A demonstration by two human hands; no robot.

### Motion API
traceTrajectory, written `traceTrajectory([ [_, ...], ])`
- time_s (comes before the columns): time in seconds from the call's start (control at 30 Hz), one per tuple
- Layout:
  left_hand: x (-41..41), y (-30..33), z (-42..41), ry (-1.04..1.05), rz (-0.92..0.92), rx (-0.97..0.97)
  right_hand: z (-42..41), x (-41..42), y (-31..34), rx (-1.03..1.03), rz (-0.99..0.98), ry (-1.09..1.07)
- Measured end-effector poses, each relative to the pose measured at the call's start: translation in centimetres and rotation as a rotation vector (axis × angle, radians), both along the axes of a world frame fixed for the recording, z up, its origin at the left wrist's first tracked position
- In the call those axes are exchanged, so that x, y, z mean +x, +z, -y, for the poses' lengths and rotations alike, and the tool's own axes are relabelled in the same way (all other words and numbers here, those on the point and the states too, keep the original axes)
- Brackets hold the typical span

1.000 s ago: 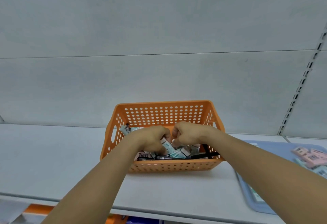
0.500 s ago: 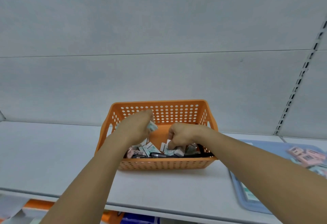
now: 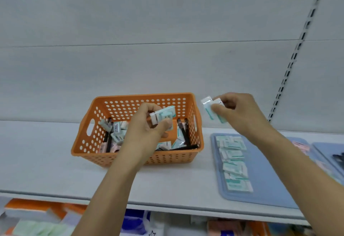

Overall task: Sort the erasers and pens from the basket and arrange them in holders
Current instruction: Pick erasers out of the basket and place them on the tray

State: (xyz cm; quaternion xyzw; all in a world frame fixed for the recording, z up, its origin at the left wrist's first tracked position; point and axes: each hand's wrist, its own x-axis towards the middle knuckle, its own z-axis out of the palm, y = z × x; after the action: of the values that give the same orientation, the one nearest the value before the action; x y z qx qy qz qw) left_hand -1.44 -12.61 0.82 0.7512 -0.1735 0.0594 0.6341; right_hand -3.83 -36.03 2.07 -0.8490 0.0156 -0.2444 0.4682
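Note:
An orange perforated basket (image 3: 115, 109) stands on the white shelf and holds several wrapped erasers and black pens (image 3: 183, 133). Above the basket my left hand (image 3: 149, 129) grips a white-and-teal eraser (image 3: 163, 115). My right hand (image 3: 240, 112) is lifted to the right of the basket and pinches another wrapped teal eraser (image 3: 212, 111). Below it lies a blue tray (image 3: 264, 176) with a column of several teal erasers (image 3: 234, 163) laid flat.
The white shelf (image 3: 46, 161) has a back wall close behind the basket. A second blue tray (image 3: 329, 153) at the far right holds dark pens, with pink erasers (image 3: 301, 147) beside it. Packaged goods (image 3: 37, 222) fill the shelf below. A slotted upright (image 3: 290, 64) runs up the wall.
Both hands have come up out of the basket, each holding an eraser. My right hand has swung right, past the basket's rim. The view has tilted down and right.

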Motion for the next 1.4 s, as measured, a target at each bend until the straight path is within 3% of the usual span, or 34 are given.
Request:
traceTrajectory([
  [0.07, -1.2, 0.0, 1.7, -0.081, -0.016, -0.069, 3.9, -2.2, -1.8, 0.111, -0.060, -0.111],
  [0.2, -3.6, -0.3, 5.1, -0.232, 0.022, -0.120, 8.2, -5.8, -6.4, 0.040, -0.337, -0.308],
  [0.37, -5.5, -1.1, 8.4, -0.379, -0.021, -0.093, 7.8, -6.5, -8.8, -0.044, -0.523, -0.273],
  [0.6, -6.0, -3.3, 9.8, -0.414, -0.137, -0.051, 7.2, -6.4, -8.9, 0.239, -0.528, -0.231],
  [0.73, -6.3, -4.7, 10.1, -0.422, -0.186, 0.003, 8.1, -7.6, -9.2, 0.056, -0.534, -0.285],
  [0.97, -6.1, -5.9, 10.3, -0.366, -0.321, -0.008, 7.4, -8.9, -9.2, -0.027, -0.651, -0.232],
  [1.17, -5.7, -6.4, 10.6, -0.344, -0.401, -0.080, 6.4, -8.7, -9.2, 0.092, -0.621, -0.189],
  [1.3, -5.4, -6.7, 10.7, -0.338, -0.448, -0.155, 5.9, -9.2, -8.6, -0.131, -0.433, -0.292],
  [1.4, -5.5, -6.9, 11.3, -0.322, -0.467, -0.243, 4.5, -9.8, -7.2, 0.246, -0.353, -0.038],
])
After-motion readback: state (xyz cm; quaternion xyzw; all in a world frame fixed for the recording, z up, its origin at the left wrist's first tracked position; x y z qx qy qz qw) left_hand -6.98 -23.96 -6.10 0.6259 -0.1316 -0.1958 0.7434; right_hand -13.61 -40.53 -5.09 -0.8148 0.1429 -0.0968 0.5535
